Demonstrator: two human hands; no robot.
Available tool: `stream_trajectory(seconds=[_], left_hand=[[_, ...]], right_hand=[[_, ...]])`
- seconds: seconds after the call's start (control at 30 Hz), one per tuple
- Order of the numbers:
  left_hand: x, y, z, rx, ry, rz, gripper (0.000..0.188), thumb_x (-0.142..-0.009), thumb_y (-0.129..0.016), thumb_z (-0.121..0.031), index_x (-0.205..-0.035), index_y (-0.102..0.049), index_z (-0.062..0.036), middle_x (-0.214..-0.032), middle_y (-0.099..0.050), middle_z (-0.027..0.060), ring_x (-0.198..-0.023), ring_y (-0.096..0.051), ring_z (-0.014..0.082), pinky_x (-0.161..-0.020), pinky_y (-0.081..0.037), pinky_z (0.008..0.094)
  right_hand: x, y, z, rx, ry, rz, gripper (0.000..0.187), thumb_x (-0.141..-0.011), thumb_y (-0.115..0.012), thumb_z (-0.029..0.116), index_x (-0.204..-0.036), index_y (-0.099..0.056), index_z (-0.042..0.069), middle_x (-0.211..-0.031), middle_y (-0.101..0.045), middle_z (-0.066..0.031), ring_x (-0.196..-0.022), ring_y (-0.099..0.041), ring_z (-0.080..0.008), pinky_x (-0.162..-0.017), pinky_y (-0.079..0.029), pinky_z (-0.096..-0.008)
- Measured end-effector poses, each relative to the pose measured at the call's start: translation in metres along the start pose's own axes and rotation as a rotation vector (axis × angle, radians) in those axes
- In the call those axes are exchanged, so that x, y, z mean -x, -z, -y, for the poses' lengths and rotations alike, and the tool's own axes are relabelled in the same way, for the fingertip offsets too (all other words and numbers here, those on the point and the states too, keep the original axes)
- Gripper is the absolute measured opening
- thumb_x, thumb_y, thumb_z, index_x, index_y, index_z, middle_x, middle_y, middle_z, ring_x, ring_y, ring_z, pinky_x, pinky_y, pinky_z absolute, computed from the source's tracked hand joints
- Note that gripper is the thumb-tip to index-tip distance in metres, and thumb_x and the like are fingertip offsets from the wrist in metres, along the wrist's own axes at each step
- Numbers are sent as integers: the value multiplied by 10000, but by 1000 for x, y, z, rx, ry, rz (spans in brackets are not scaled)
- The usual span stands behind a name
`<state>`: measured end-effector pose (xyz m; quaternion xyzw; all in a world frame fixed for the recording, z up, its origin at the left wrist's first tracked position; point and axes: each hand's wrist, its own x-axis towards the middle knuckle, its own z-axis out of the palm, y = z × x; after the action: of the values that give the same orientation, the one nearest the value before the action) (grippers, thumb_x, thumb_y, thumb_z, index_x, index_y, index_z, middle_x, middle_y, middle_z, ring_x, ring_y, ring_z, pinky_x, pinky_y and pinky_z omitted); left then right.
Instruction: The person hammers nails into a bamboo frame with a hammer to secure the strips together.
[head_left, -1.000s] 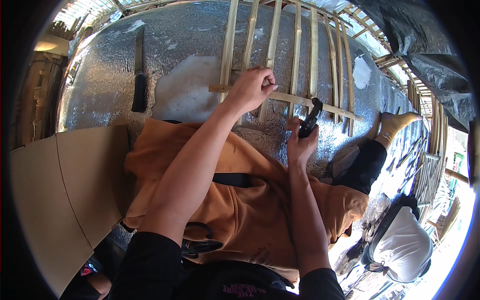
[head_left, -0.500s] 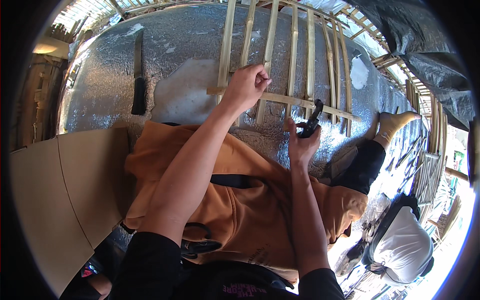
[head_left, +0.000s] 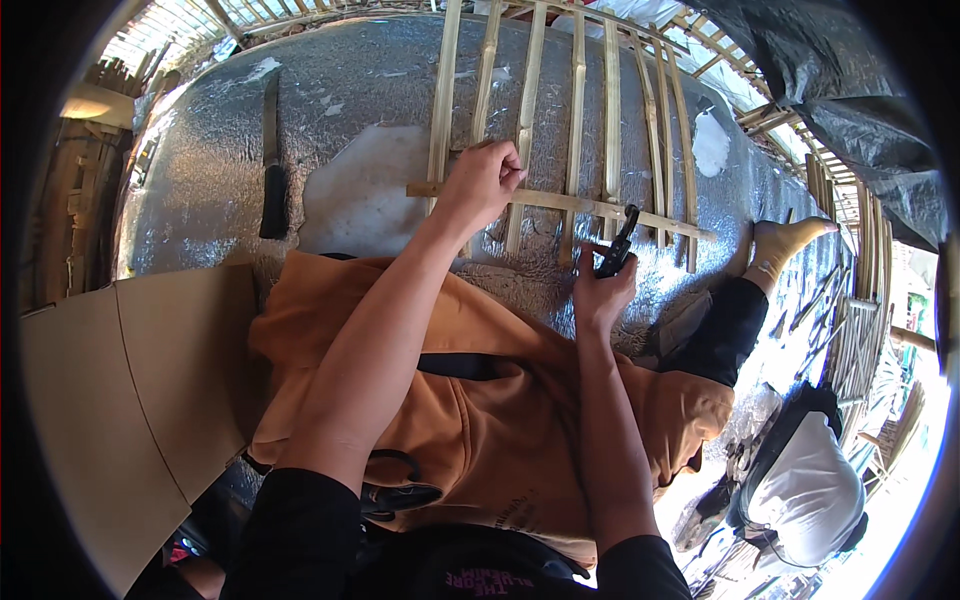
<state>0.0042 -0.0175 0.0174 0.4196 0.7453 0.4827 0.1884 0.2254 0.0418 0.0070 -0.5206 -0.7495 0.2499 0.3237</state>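
Note:
A frame of pale bamboo slats (head_left: 577,110) lies in front of me, several long strips joined by a cross strip (head_left: 560,201) at its near end. My left hand (head_left: 484,180) is closed over the cross strip towards its left end, thumb and fingers pinched together. Whatever is between those fingers is hidden or too small to name. In my right hand (head_left: 603,290) is a black hand tool (head_left: 615,253) with a curved, hooked head; its kind is unclear. The tool's head points up beside the cross strip, right of the middle.
A long knife (head_left: 274,160) with a dark handle lies at the left on the silvery sheet (head_left: 350,80). Brown cardboard (head_left: 150,370) stands at the near left. Orange-brown cloth (head_left: 480,420) covers my lap. A white bundle (head_left: 810,490) sits at the lower right.
The slat frame and both hands sit slightly lower and further left in the picture, as does the knife. My left hand remains pinched and my right hand still grips the black tool.

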Motion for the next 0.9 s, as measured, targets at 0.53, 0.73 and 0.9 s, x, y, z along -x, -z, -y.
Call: stream_trajectory(seconds=[0.53,0.73,0.9], left_hand=[[2,2,-1,-21,55,32,121,-878,-725,-39,-891,-614,8,-804,-677,112,-715,-659,204,-680,-524,345],[1,0,3,-17,25,21,130,-871,-731,-43,-881,-612,9,-802,-673,120,-696,-646,212,-670,-516,355],[1,1,2,-16,22,24,130,-857,-717,-25,-859,-595,21,-811,-689,152,-728,-688,292,-666,-523,396]], right_hand=[[-21,-2,-18,-6,-227,-89,378,-738,-895,245,-863,-618,20,-687,-640,-70,-562,-586,-190,-582,-484,-364],[-22,-3,-25,5,-184,-106,366,-759,-880,250,-860,-616,19,-664,-629,-66,-546,-579,-189,-565,-473,-360],[-20,-1,-20,50,-162,-100,382,-757,-885,269,-865,-616,21,-646,-627,-62,-538,-587,-200,-572,-480,-371]])
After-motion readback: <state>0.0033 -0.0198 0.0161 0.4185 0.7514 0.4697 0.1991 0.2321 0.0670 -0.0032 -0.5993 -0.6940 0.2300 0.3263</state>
